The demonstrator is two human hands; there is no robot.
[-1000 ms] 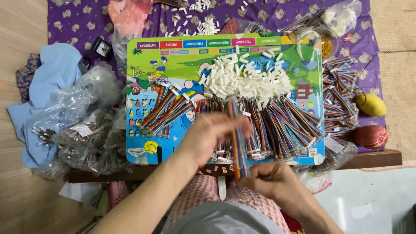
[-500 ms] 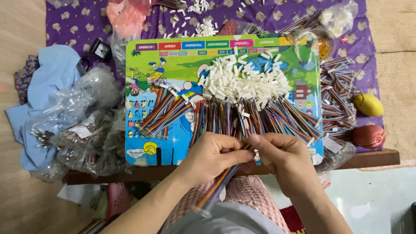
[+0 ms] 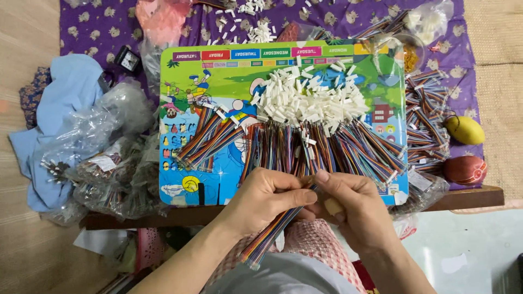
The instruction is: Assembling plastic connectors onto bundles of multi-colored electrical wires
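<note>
Together, both hands work at the near edge of a colourful cartoon board [image 3: 218,103]: the left hand [image 3: 267,198] is closed around a rainbow ribbon-cable bundle [image 3: 269,239] that trails down toward the lap, while the right hand [image 3: 348,204] pinches its upper end. Just beyond lie more multicoloured cables [image 3: 327,149] and a heap of white connectors [image 3: 308,98].

Glossy plastic board [image 3: 218,87], cloth sheet [image 3: 98,27]
</note>
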